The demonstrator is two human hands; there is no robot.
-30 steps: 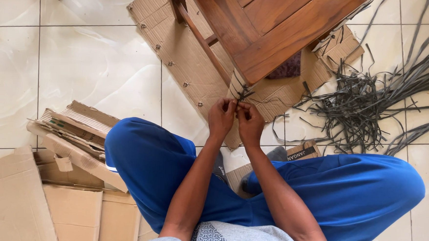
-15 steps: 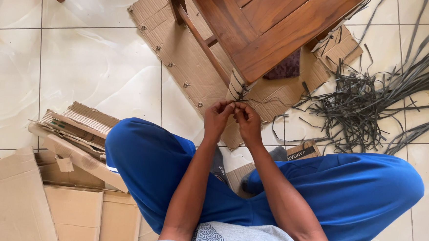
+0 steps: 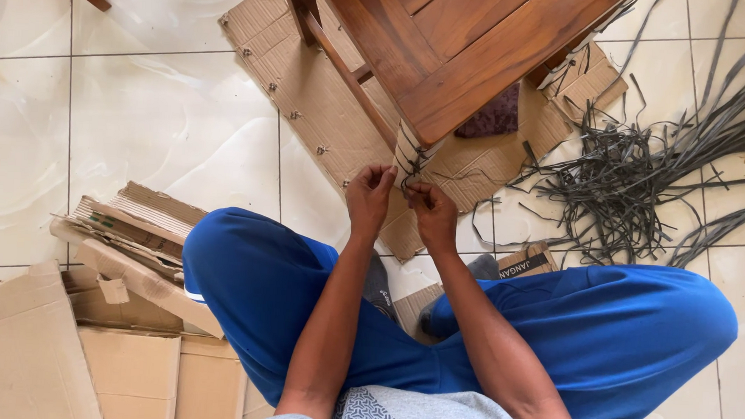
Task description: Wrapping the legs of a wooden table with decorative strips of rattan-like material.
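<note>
Barely moved since a moment ago, maybe crept up a touch. Left hand (image 3: 370,199) and right hand (image 3: 431,214) close together, both pinching grey strap (image 3: 410,171) on wrapped chair leg (image 3: 411,149), twelve o'clock of knees. Strap pile (image 3: 638,177) at two o'clock.

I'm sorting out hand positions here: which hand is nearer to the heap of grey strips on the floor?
Right. The right hand is on the side toward the grey strips; the left hand is beyond it, farther off.
</note>
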